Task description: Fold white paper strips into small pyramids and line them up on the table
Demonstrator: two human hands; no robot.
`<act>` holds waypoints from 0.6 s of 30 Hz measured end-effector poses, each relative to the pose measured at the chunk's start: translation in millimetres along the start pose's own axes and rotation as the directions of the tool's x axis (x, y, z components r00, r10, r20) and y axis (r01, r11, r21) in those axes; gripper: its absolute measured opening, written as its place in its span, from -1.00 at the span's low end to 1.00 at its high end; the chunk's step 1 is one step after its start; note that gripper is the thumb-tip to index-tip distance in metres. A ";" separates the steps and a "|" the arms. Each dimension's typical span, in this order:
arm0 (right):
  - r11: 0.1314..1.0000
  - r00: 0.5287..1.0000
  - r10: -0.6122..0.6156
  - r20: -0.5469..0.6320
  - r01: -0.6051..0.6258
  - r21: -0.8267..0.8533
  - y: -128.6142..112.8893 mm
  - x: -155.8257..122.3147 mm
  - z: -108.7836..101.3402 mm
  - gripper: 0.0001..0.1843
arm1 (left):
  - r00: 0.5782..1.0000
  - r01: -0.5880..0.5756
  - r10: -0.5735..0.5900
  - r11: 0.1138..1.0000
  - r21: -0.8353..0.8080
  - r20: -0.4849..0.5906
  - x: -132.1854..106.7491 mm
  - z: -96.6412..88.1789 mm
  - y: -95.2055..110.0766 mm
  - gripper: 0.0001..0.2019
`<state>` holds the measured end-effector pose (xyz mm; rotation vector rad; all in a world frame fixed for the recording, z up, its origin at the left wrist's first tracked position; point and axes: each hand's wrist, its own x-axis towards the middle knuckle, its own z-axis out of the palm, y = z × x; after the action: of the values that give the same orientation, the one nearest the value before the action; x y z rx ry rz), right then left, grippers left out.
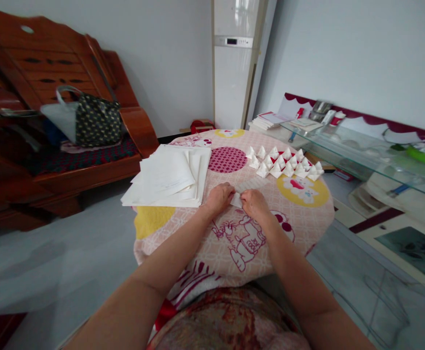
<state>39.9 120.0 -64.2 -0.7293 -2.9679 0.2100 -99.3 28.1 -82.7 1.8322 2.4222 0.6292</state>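
Between my two hands lies a small piece of white paper, low over the cloth-covered table. My left hand pinches its left end with closed fingers. On the right side, my right hand grips the other end, fingers curled. Just beyond the hands a paler strip of paper rests on the cloth, partly hidden by them. To the left is a stack of white paper sheets, loosely piled. Several folded white paper shapes with pointed tips stand in rows at the far right of the table.
A glass-topped cabinet with papers and small items runs along the right wall. On the left a carved wooden sofa holds a dark patterned bag. A tall white air conditioner stands in the corner behind the table.
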 end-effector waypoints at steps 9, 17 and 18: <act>0.986 0.986 0.107 -0.125 -0.089 0.139 12.0 1.9 7.8 -0.70 | 0.999 -0.042 0.043 0.993 -0.107 0.009 1.0 -0.2 -7.9 -0.73; 0.731 0.892 0.377 -0.250 -0.121 0.672 28.7 8.0 16.8 -0.77 | 0.999 0.009 -0.017 0.979 -0.204 -0.036 5.1 0.2 -8.2 -0.72; 0.690 0.891 0.396 -0.223 -0.128 0.713 28.2 8.4 17.7 -0.79 | 0.998 0.018 -0.030 0.974 -0.226 -0.047 4.6 -0.1 -8.2 -0.72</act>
<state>43.3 146.7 -85.6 -0.9428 -2.1481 1.0093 -108.1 30.5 -84.4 1.7145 2.2868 0.9167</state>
